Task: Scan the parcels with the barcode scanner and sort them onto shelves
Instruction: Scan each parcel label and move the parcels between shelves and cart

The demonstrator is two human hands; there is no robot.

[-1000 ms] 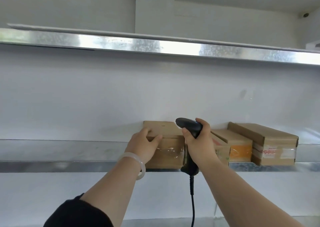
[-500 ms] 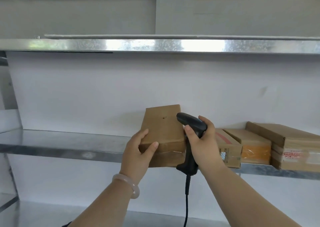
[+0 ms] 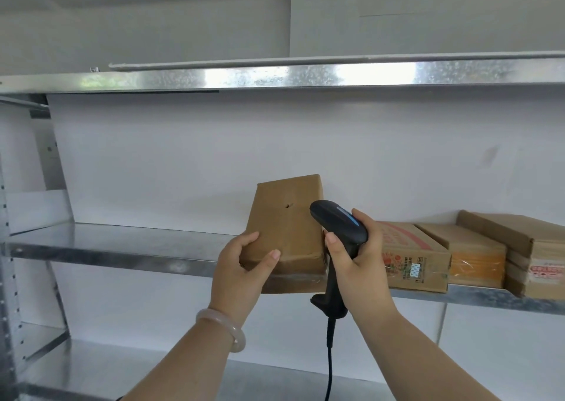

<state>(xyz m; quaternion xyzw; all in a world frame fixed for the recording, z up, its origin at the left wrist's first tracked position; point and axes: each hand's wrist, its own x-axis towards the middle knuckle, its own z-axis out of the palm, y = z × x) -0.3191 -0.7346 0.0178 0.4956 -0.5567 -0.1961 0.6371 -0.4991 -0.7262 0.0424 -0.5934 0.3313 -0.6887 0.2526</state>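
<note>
Four cardboard parcels are recorded, one held and three shelved.

1. Plain brown parcel [image 3: 284, 217]: gripped at its near left corner by the left hand [image 3: 241, 266], the thumb pressed on the near edge and a finger laid along the left side. The parcel is tilted, its far end raised above the grip. Its near end is level with the front lip of the middle shelf [image 3: 122, 247]; whether it rests on that lip cannot be told.

2. Barcode scanner [image 3: 337, 220], black: its handle is enclosed by the curled fingers of the right hand [image 3: 357, 266]. The head rises above the grip and is directed over the right edge of the held parcel, just beside it; contact cannot be told. A black cable [image 3: 329, 367] hangs straight down below the grip.

3. Printed parcel [image 3: 409, 254], tape-fronted parcel [image 3: 470, 247] and red-labelled parcel [image 3: 526, 241]: ranged side by side on the middle shelf, to the right of the right hand, the printed one nearest it.

4. Pale bracelet [image 3: 226, 327]: worn on the left wrist, below the grip.

5. Upper shelf [image 3: 275, 76]: well above both hands.
</note>
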